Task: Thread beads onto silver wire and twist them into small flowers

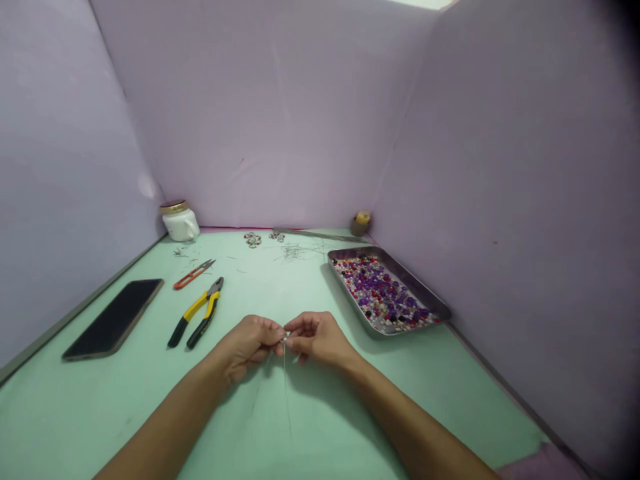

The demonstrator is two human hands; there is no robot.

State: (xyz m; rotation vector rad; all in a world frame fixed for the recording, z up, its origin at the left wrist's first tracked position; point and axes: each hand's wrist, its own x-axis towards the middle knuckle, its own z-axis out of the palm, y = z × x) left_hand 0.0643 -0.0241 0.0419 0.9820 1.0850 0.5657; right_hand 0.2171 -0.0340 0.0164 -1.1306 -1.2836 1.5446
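Just in front of me, my left hand (254, 343) pinches a small beaded wire piece (285, 339) between thumb and fingers. My right hand (317, 339) meets it from the other side, its thumb and fingertips closed on the same piece. Thin wire ends (287, 393) hang down from between the hands toward the green tabletop. The beads are mostly covered by the fingertips, so their shape is hard to make out.
Pliers (200, 313), orange snips (194, 274) and a phone (115, 320) lie left. A bead-filled metal tray (357, 308) sits right. Behind are a white jar (181, 223), beaded pieces (253, 240), wire scraps (293, 252), wire lengths (320, 235) and a small pot (360, 227).
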